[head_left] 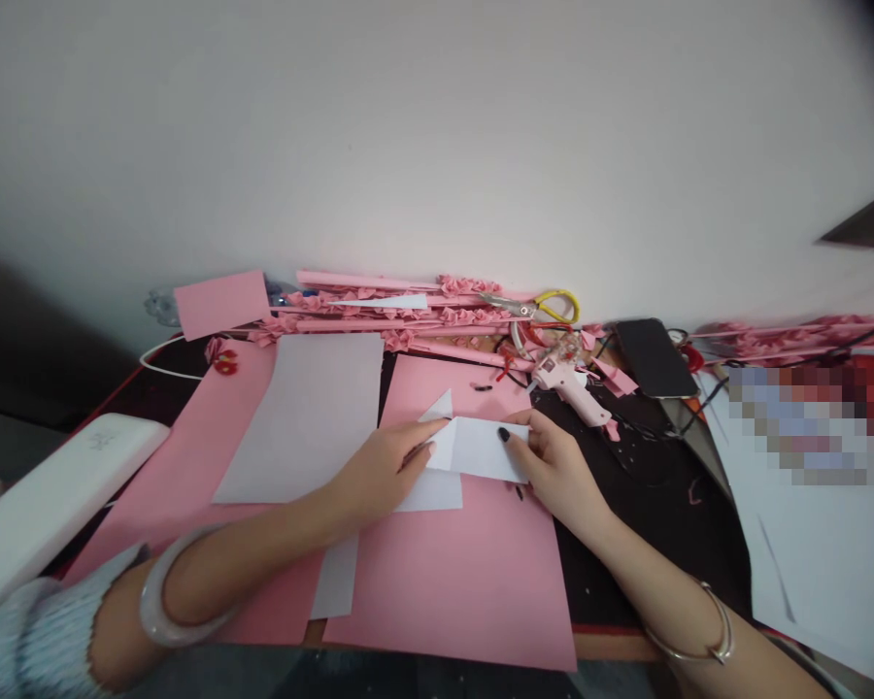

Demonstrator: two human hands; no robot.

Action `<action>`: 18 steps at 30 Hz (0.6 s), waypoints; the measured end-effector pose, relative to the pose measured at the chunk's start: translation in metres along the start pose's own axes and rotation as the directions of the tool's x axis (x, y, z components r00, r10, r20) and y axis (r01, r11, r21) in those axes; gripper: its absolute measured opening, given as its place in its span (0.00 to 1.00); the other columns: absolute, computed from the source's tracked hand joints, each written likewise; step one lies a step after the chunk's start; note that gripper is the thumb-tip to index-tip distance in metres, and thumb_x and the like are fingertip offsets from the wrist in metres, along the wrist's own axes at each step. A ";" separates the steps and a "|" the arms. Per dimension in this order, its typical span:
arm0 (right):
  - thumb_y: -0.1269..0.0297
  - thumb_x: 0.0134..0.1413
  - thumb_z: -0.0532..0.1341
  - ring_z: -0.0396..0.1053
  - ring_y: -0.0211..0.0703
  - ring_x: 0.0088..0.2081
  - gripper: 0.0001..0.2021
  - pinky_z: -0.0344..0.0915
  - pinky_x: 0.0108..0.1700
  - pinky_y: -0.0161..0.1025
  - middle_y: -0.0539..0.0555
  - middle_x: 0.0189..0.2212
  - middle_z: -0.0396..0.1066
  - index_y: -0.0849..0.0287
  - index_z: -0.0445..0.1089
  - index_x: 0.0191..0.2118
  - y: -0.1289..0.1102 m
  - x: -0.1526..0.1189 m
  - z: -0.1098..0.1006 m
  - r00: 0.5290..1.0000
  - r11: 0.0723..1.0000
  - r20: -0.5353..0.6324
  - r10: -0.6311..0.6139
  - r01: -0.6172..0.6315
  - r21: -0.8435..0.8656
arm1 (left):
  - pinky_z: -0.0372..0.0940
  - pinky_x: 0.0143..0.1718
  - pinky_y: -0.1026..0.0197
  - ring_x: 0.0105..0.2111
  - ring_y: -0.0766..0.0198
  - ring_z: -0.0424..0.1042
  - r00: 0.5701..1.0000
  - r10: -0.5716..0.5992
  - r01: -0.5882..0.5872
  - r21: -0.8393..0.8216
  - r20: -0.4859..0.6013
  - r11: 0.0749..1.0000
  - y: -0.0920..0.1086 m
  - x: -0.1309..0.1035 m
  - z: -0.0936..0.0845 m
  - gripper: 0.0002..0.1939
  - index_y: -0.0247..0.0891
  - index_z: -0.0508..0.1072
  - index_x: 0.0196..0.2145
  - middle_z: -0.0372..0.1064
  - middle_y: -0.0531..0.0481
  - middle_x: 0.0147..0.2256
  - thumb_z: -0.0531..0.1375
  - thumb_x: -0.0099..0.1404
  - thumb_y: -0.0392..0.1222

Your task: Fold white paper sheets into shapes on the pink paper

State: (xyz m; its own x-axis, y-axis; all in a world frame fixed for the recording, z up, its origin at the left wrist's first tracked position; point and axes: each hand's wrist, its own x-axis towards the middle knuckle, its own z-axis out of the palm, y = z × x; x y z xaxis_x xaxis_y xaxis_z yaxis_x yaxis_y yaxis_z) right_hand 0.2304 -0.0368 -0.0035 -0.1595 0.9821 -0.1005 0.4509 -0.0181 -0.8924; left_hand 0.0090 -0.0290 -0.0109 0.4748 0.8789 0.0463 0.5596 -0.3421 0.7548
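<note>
Between my two hands is a small folded piece of white paper [481, 449], creased near its left side. My left hand [387, 466] pinches its left end, and my right hand [559, 471] grips its right end with the thumb on top. Beneath it, another white paper piece [437, 493] lies on a large pink sheet [452, 582]. To the left, a big white sheet [306, 417] rests over more pink paper [167, 466]. A narrow white strip [337, 578] sticks out below my left forearm.
Along the wall lie pink paper-wrapped sticks [379, 282] and yellow-handled scissors [535, 307]. A pink glue gun [575, 388] and a black phone [656, 357] sit right of centre. A white oblong device [65, 495] is at left; white paper [823, 563] covers the right side.
</note>
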 end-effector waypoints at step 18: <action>0.64 0.58 0.47 0.66 0.42 0.21 0.12 0.40 0.22 0.35 0.54 0.20 0.70 0.58 0.66 0.31 0.000 0.007 0.001 0.994 0.453 -0.076 -0.081 -0.031 -0.891 | 0.62 0.26 0.62 0.29 0.61 0.69 0.967 0.153 -0.252 0.700 0.202 0.669 0.000 0.005 0.014 0.21 0.30 0.58 0.56 0.69 0.45 0.32 0.47 0.65 0.33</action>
State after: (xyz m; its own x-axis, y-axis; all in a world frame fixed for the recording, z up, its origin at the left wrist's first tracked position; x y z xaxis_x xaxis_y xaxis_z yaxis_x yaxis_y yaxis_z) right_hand 0.2284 -0.0303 -0.0052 -0.1289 0.9916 0.0060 0.9916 0.1290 -0.0088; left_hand 0.0207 -0.0297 -0.0195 0.6820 0.7308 0.0277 0.7300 -0.6826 0.0352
